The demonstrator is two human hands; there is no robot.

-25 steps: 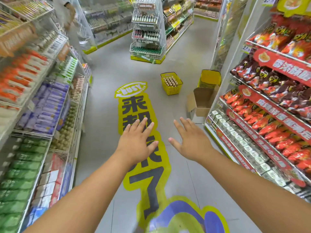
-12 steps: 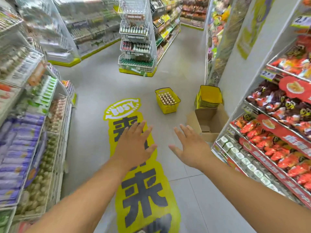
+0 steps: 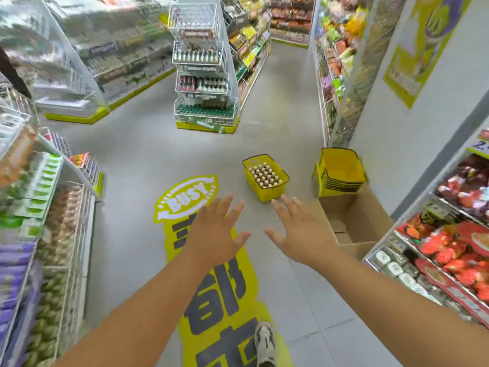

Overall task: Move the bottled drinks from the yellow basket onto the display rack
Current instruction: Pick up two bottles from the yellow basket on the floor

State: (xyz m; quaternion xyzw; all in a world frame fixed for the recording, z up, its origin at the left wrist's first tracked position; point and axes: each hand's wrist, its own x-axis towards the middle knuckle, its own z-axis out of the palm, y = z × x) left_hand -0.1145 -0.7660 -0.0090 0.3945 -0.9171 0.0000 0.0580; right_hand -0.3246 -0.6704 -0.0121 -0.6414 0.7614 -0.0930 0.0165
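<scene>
Bottles (image 3: 265,176) fill the rectangular plastic yellow basket (image 3: 272,193)

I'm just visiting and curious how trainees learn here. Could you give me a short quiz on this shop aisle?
1. True or false: the left hand holds a bottle.
2. What fills the yellow basket on the floor?
3. What stands right of that basket? A) stacked yellow baskets B) a trolley C) a ladder

Key: 1 false, both it and the right hand are open and empty. 2 bottled drinks. 3 A.
</scene>
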